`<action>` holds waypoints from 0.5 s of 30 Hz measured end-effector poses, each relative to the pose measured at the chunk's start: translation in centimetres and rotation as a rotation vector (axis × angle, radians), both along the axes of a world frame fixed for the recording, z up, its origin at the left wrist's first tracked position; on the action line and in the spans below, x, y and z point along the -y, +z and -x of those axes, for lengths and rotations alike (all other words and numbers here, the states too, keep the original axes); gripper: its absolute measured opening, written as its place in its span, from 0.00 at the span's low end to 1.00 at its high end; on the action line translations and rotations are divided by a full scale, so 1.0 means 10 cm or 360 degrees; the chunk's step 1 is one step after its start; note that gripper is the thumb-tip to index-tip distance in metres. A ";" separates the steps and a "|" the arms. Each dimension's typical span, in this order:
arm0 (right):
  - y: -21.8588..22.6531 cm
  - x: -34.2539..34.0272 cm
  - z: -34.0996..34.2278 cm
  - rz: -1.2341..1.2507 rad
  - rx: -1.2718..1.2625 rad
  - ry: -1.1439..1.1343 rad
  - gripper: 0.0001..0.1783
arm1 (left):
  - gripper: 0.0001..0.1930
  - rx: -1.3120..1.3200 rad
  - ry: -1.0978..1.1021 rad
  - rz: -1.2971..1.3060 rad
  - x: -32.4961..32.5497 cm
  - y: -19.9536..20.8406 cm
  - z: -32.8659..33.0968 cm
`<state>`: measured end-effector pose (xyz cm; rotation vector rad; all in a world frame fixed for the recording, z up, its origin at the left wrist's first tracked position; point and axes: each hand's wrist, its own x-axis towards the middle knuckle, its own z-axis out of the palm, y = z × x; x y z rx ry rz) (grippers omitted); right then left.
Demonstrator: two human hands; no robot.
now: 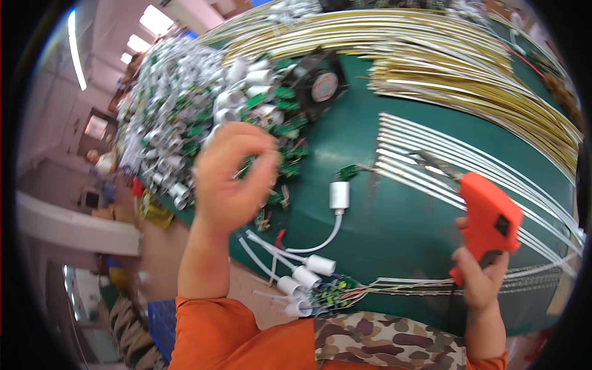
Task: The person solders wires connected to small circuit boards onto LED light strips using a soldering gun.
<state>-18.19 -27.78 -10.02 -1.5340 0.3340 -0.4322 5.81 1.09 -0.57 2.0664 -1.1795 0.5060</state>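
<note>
My right hand is closed round the handle of a red-orange soldering gun. The gun's metal nose reaches over a row of white LED strips laid side by side. Raised in front of a large pile, my left hand has its fingers curled toward the thumb. It is blurred, so whether it pinches anything does not show. Between my hands lies a white cylindrical housing with a white cable. Its small green circuit board has wires reaching toward the end of one strip.
The pile of white housings with green boards covers the left of the green table. A black fan stands beside it. Yellowish strip bundles fill the far side. Near my body lie several wired housings with strips attached.
</note>
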 end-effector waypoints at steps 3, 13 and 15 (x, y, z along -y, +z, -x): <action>0.04 -0.07 0.01 -0.0139 -0.0112 -0.0104 0.36 | 0.05 -0.0314 0.0160 0.0042 -0.77 0.13 0.20; 0.03 -0.21 0.01 -0.0128 -0.0068 0.0042 0.33 | 0.19 -0.0047 0.0343 -0.0991 -1.14 -0.70 0.64; 0.03 -0.20 0.03 -0.0113 -0.0044 0.0043 0.33 | 0.20 -0.0057 0.0383 -0.1009 -1.19 -0.79 0.60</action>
